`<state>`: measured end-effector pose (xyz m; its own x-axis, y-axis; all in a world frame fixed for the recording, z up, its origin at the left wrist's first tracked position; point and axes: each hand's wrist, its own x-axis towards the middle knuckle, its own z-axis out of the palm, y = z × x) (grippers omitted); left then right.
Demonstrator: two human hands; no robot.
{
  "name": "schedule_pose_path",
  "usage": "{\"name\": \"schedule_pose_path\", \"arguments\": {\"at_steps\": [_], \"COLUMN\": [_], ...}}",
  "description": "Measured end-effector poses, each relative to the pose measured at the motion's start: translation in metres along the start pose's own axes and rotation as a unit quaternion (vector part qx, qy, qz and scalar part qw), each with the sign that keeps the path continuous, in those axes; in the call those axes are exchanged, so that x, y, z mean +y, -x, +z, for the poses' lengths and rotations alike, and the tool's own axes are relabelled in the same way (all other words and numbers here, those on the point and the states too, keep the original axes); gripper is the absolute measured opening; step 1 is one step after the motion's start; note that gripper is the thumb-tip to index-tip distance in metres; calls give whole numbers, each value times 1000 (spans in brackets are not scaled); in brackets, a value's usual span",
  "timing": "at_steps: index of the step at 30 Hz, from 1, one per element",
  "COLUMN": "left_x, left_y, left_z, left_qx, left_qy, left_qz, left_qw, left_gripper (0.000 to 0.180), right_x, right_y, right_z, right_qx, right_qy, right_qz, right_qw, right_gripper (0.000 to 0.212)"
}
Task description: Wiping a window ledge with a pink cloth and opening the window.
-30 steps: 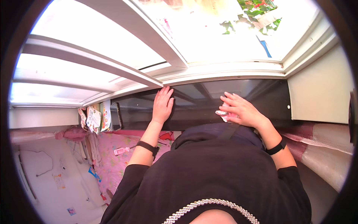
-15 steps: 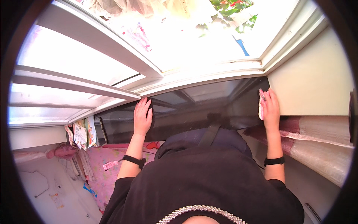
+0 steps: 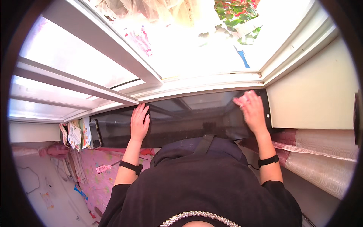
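A dark, glossy windowsill (image 3: 177,126) runs across in front of me and mirrors the window frame. My left hand (image 3: 139,123) lies flat on it near the sliding window's lower corner, fingers stretched out and holding nothing. Toward the sill's right end, my right hand (image 3: 252,111) has its fingers closed on a crumpled pink cloth (image 3: 240,100). The cloth is mostly covered by the fingers and a bit blurred. A small white spot (image 3: 268,115) shows on the sill to the right of that hand.
Sliding window frames (image 3: 106,45) stand at the left; beyond the opening are a leafy plant (image 3: 242,19) and a blue strip (image 3: 243,59). Books (image 3: 80,133) and a dark phone-like slab (image 3: 97,132) rest at the sill's left end. A curtain (image 3: 314,151) hangs right.
My right hand has slid left along the sill with the pink cloth, away from the right wall. My left hand stays on the sill. The whole view has shifted slightly.
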<state>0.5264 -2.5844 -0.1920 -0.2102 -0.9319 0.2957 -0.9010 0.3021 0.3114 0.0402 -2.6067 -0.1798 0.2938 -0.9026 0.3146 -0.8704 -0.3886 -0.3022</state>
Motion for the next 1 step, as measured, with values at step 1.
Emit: {"name": "schedule_pose_path", "arguments": {"at_steps": [1], "left_x": [0], "left_y": [-1], "left_z": [1], "left_qx": [1], "left_qy": [3], "left_qz": [0], "left_qw": [1000], "left_gripper": [38], "right_x": [8], "right_y": [-6], "right_z": [-8], "right_qx": [-16], "right_qy": [-1], "right_qz": [51], "right_qw": [999], "right_gripper": [32]}}
